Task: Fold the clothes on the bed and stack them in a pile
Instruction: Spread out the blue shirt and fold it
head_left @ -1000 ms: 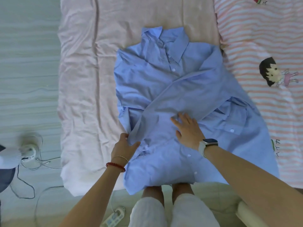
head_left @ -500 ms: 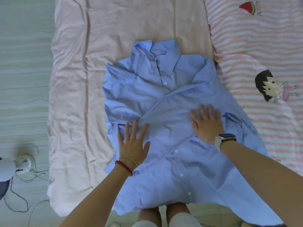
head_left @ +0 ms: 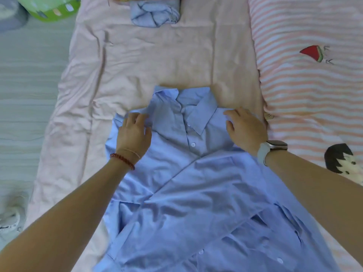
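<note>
1. The lower hem of the light blue button-front cotton shirt (head_left: 196, 193) runs off the bottom edge, so its full length cannot be seen.
2. A folded pale blue garment (head_left: 155, 15) at the far end of the bed is partly cut off by the top edge; a yellowish patterned item just behind it is too cropped to identify.
3. At lower left, a whitish object on the floor is blurred and cannot be made out.
4. The shirt lies front-up on a wrinkled pale pink bedsheet (head_left: 147, 61), collar towards the far end, with a sleeve folded diagonally across the chest.
5. To the right of the sheet lies a pink-and-white striped blanket (head_left: 306, 91) printed with a watermelon slice and a dark-haired cartoon figure, the figure being cut off at the right edge.
6. Left of the bed is a pale wood-grain floor (head_left: 25, 85).
7. A lime-green plastic basket (head_left: 50, 8) stands on the floor at upper left, beside a grey object that is only partly in view.
8. The left hand (head_left: 134, 134), with a red bead bracelet on its wrist, rests flat on the shirt's left shoulder; its grip is loose, fingers extended, holding nothing.
9. The right hand (head_left: 245, 130), with a grey-strapped smartwatch, lies on the right shoulder beside the collar, fingers spread flat and relaxed, clasping nothing.
</note>
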The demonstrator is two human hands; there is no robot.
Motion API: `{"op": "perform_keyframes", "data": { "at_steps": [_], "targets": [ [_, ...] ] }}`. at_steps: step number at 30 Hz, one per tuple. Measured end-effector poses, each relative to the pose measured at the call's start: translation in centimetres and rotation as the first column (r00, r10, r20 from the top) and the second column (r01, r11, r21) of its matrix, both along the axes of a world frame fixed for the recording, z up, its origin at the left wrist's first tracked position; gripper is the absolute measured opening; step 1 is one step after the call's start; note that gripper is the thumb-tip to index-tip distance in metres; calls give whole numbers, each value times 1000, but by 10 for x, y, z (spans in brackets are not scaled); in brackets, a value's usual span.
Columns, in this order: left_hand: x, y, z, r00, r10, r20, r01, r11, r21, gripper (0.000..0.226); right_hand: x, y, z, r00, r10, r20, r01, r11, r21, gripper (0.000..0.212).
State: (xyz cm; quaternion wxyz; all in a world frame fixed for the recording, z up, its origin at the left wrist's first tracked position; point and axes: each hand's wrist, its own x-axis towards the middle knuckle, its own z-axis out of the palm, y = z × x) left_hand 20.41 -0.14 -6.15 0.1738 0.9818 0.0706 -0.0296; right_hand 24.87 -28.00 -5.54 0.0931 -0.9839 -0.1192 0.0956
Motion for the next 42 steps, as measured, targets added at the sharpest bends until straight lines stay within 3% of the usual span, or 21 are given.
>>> {"op": "perform_keyframes", "data": {
  "at_steps": [3, 6, 8, 10, 11, 13, 17, 20, 22, 25, 30, 32, 34, 37, 39, 42],
  "targets": [
    [51, 3, -10, 993, -113, 39, 114, 993, -16, 51, 30, 17, -8, 1000, 29, 2, -29, 999, 42, 35],
    [90, -2, -19, 971, -235, -37, 234, 972, -25, 64, 51, 31, -19, 997, 71, 9, -71, 996, 44, 41],
    [105, -4, -23, 953, -284, -101, 282, 959, -30, 58, 62, 39, -28, 997, 28, -66, -21, 994, 104, 50],
    [111, -4, -25, 936, -348, -60, 346, 937, -37, 40, 71, 43, -34, 975, -45, -217, 89, 975, 202, 57],
    [110, -3, -25, 931, -366, -12, 364, 930, -54, 42, 75, 42, -37, 960, -51, -276, 115, 968, 223, 59],
    [102, 1, -23, 951, -305, 39, 308, 943, -128, 51, 81, 39, -39, 947, -34, -320, 101, 976, 195, 60],
    [108, 12, -29, 990, -107, -87, 86, 971, -221, 20, 90, 33, -38, 933, -35, -358, 129, 961, 242, 49],
    [120, 17, -38, 975, -33, -221, -8, 984, -178, 59, 95, 30, -37, 902, -38, -431, 155, 958, 240, 26],
    [123, 19, -43, 948, -5, -319, -46, 987, -152, 69, 94, 29, -35, 885, -43, -463, 165, 960, 226, 28],
    [119, 19, -42, 934, -91, -345, -2, 966, -260, 40, 87, 26, -32, 894, -53, -446, 188, 946, 263, 27],
    [78, 11, -23, 981, -136, -136, 102, 968, -229, 30, 45, 21, -20, 975, -85, -204, 147, 938, 313, 27],
    [51, 6, -14, 988, -155, -19, 147, 963, -225, 27, 22, 15, -15, 994, -24, -105, 52, 962, 269, 25],
    [23, 3, -5, 981, -175, 87, 190, 959, -208, 36, -2, 8, -8, 996, 79, 31, -82, 989, 124, 24],
    [-25, 2, 5, 925, -289, 247, 312, 948, -57, 35, -39, -2, 2, 963, 214, 164, -229, 970, 83, 20],
    [-58, 0, 8, 883, -333, 330, 334, 941, 53, 21, -62, -8, 7, 929, 324, 182, -337, 940, 50, 25],
    [-115, -6, 9, 856, -368, 362, 373, 926, 60, 18, -100, -19, 15, 890, 434, 142, -438, 899, -3, 24]
  ]
}}
